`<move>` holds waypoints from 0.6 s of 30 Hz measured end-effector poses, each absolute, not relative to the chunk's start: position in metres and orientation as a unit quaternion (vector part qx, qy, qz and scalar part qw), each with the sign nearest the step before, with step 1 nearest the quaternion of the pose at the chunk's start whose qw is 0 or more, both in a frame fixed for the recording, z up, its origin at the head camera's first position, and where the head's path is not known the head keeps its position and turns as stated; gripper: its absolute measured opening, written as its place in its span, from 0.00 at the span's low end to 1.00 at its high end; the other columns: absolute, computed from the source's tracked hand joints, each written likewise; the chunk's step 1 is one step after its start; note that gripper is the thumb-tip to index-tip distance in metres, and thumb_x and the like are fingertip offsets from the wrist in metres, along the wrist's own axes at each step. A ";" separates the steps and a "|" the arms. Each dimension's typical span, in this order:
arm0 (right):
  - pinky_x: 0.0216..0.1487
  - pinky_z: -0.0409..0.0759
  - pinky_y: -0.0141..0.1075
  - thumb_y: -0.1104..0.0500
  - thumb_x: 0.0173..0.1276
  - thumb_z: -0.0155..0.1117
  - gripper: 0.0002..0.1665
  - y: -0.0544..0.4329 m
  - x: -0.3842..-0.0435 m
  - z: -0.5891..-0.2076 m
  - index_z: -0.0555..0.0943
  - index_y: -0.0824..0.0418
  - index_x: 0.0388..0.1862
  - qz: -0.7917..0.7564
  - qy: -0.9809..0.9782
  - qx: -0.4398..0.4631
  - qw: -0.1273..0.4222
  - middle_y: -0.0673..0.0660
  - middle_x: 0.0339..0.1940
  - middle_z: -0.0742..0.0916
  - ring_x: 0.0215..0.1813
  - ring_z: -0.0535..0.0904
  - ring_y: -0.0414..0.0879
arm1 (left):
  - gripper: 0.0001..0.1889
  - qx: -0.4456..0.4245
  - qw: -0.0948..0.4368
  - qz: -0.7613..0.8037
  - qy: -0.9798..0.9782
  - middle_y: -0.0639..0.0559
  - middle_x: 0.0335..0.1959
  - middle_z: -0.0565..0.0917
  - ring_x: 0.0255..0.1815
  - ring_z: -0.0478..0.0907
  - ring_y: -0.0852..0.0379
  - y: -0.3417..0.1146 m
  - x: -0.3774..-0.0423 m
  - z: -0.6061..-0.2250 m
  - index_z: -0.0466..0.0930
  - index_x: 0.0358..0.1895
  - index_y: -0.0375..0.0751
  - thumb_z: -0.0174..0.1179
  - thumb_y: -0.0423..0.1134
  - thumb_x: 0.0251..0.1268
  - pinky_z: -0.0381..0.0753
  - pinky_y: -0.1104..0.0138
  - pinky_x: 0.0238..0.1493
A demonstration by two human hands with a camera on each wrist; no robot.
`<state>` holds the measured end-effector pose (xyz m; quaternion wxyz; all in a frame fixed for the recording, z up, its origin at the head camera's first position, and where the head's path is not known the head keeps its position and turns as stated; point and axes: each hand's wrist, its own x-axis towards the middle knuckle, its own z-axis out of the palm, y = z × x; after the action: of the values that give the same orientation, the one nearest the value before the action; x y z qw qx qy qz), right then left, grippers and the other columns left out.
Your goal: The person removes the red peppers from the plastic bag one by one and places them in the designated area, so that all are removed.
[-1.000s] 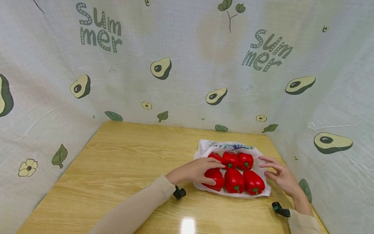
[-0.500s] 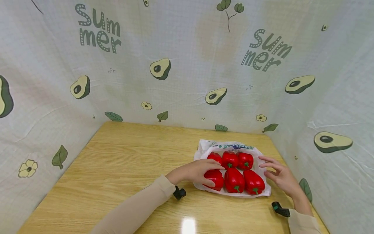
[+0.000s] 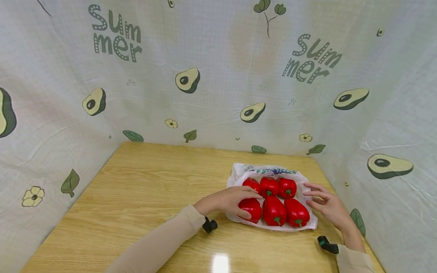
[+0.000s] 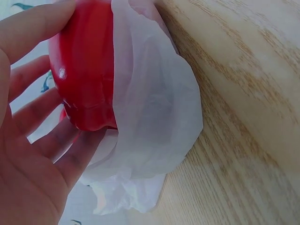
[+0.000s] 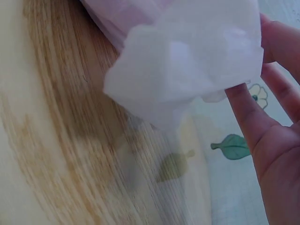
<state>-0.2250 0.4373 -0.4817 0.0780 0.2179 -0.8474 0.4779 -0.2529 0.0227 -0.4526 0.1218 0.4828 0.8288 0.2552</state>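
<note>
Cloth: pale, printed with avocados, leaves and "summer", it stands at the left, far and right sides of what I see (image 3: 218,83).
Table: wood-grained top (image 3: 160,174), stretching left of the bag.
Left sleeve: beige (image 3: 160,239), reaching in from the near side.
Left hand: from here I see it (image 3: 232,201) around the near-left pepper (image 3: 252,210), thumb on the near side, fingers curving over to the far side.
White bag: at the right of the table (image 3: 302,194), mouth towards me, a blue and green print along its far edge.
Far-left pepper: red (image 3: 251,183), partly behind the left hand.
Middle peppers: far-middle pepper (image 3: 269,185) and near-middle pepper (image 3: 274,209), both in the bag, green stems nearward.
Right peppers: far-right pepper (image 3: 287,186) and near-right pepper (image 3: 296,211) complete two rows of three.
Right hand: at the bag's right side (image 3: 326,206), fingers loosely bent and apart; my right wrist view puts them against the bag's edge, well apart from the left hand.
Right sleeve: beige (image 3: 353,259), near right.
</note>
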 end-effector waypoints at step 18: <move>0.58 0.78 0.19 0.75 0.70 0.69 0.16 0.438 -0.226 -0.484 0.85 0.74 0.55 0.473 -0.852 0.211 0.081 0.51 0.72 0.79 0.69 0.72 0.28 | 0.35 0.494 0.115 0.237 0.828 0.58 0.71 0.77 0.71 0.71 0.61 0.024 -0.251 -0.448 0.75 0.77 0.54 0.75 0.47 0.67 0.78 0.71 0.62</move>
<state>-0.2259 0.4384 -0.4839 0.0811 0.2108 -0.8518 0.4727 -0.2515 0.0235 -0.4480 0.1153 0.4942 0.8283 0.2375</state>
